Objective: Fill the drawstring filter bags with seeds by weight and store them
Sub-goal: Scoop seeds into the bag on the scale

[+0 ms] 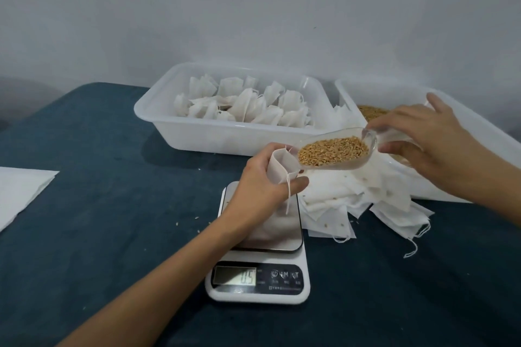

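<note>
My left hand point(259, 186) holds a white drawstring filter bag point(279, 167) upright over the steel plate of a white kitchen scale point(262, 256); the bag's mouth is held open. My right hand point(431, 144) grips the handle of a clear plastic scoop point(338, 162) loaded with golden-brown seeds point(332, 151). The scoop's tip touches the bag's mouth. The scale display reads 0.5.
A white tub point(225, 135) at the back holds several filled bags. A second white tub point(465, 127) at the right holds loose seeds. A pile of flat filter bags point(361, 200) lies right of the scale. White sheet point(19, 191) at the left edge; stray seeds on the dark blue tabletop.
</note>
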